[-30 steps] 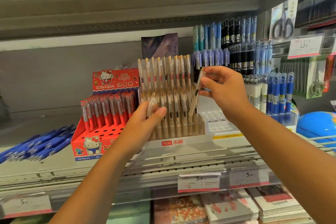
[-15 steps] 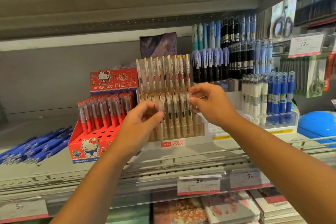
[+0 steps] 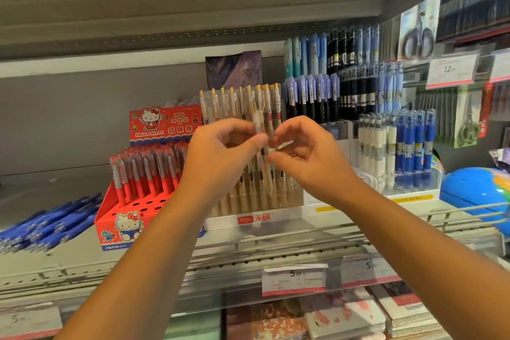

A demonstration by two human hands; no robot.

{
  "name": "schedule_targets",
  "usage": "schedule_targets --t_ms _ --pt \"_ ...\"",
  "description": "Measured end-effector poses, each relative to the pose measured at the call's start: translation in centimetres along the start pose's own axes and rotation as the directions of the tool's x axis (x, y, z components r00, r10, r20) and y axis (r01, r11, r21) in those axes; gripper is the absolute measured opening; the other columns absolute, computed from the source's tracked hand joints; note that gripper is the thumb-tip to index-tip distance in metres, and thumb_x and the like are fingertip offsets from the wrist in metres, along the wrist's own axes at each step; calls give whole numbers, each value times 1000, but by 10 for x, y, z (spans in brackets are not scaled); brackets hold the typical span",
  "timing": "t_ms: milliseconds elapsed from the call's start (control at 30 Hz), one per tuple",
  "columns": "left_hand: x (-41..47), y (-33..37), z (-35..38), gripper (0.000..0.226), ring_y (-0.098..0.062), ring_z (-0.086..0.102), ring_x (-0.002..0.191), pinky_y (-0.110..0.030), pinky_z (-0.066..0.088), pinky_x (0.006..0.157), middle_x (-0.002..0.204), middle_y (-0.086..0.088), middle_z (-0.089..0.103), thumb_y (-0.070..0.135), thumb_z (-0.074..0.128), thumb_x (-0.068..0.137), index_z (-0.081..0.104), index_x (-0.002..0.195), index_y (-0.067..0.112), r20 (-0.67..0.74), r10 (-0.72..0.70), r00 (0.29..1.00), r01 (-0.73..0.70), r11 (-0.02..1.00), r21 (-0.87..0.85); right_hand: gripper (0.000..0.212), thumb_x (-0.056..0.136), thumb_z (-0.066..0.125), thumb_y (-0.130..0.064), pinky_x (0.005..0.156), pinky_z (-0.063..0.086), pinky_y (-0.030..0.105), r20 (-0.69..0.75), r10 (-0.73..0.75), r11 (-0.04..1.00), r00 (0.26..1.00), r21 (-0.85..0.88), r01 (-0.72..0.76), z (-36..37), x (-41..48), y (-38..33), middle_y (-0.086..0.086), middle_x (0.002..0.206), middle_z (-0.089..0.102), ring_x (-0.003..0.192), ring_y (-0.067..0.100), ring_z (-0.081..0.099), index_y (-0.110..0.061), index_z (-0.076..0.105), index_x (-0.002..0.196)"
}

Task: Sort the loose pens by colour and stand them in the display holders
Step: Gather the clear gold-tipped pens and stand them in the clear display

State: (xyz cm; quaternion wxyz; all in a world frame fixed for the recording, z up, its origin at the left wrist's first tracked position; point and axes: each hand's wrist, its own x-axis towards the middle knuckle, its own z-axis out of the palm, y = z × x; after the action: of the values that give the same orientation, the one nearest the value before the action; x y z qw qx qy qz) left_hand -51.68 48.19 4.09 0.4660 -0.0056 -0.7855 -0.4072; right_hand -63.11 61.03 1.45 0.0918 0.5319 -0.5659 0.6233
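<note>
Grey metal shelving fills the view, and the shelf (image 3: 69,251) at chest height carries all the pen displays, with a clear strip along its front edge holding price tags (image 3: 294,279). At the far right of this shelf sits a blue globe (image 3: 474,188). A tall tiered rack (image 3: 331,85) of black, blue and teal pens stands at the back right. In front of it is a clear holder (image 3: 408,190) with white pens on its left and blue pens on its right.

A red cartoon-cat holder (image 3: 121,229) stands left of centre. Red pens (image 3: 146,174) are upright in its rear rows and its front holes are bare. Just beside it, in the middle, is the white holder (image 3: 254,219), packed with clear gold-tipped pens (image 3: 240,107) in stepped rows. Loose blue pens (image 3: 47,226) lie flat in a heap at the far left of the shelf, well apart from the holders. Stacked notebooks (image 3: 345,317) show on the shelf below.

Both arms reach up in front of the white holder. The left hand (image 3: 220,154) pinches a clear pen (image 3: 259,124) between thumb and curled fingers. The pen is held nearly upright, above the front rows. The right hand (image 3: 311,157) meets it from the other side, its thumb and forefinger closed on the same pen just below the left thumb. Motion blur hides the exact grip.
</note>
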Motion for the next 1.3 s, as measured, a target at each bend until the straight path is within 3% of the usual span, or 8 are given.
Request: schedule_targets --t_ms 167,233,400,533,633,833,1100,1300 --pt "16 17 22 9 -2 70 75 -13 53 61 80 12 74 23 77 85 74 93 25 82 65 994 -64 998 -13 32 84 72 0 72 61 42 -62 9 998 998 64 -5 -2 0 -6 8 89 67 81 26 71 -18 53 102" --pt "23 14 22 17 -1 66 86 -16 54 70 90 15 72 33 74 86 71 102 29 111 103 988 -119 982 147 38 83 74 -2 71 61 37 -97 33 999 995 31 -30 -11 2 -5 8 88 65 78 25 71 -24 51 105" --pt "41 -11 5 78 -19 47 128 -47 43 103 142 3 49 69 64 77 41 143 35 367 31 930 -309 607 732 75 84 75 -12 74 60 33 -179 119 972 977 -181 -152 -29 2 11 -4 97 61 77 11 69 -46 33 136" --pt "40 -36 -2 97 -26 40 138 -54 37 110 154 2 38 78 63 71 23 151 40 418 -99 903 -330 462 823 81 85 75 -18 67 53 16 -207 104 926 973 -336 -171 -27 5 23 -10 96 56 77 -1 63 -45 27 144" --pt "38 -49 -5 98 -27 43 137 -53 37 110 152 3 43 78 64 70 23 150 40 424 -59 904 -368 400 840 78 84 76 -17 59 48 7 -192 100 917 976 -363 -166 -19 8 30 -8 94 57 78 -5 61 -45 28 140" --pt "39 -55 -4 97 -27 49 132 -51 40 106 147 3 49 77 66 69 28 149 37 429 15 903 -402 380 833 73 83 77 -19 64 52 20 -139 109 868 984 -469 -162 -9 7 38 -8 89 59 72 2 63 -48 29 130" --pt "38 -57 -3 95 -30 49 131 -53 38 106 146 0 50 75 65 72 27 150 37 418 29 908 -398 369 840 39 88 71 -22 64 51 26 -137 180 812 974 -539 -225 -13 0 39 -12 87 57 71 8 62 -28 48 118" --pt "38 -50 -1 94 -30 44 135 -55 34 109 151 -1 44 71 65 76 23 151 36 430 -12 903 -394 379 837 45 91 68 -20 61 49 23 -104 241 783 965 -566 -257 -14 -5 31 -8 87 62 72 8 62 -28 47 129"
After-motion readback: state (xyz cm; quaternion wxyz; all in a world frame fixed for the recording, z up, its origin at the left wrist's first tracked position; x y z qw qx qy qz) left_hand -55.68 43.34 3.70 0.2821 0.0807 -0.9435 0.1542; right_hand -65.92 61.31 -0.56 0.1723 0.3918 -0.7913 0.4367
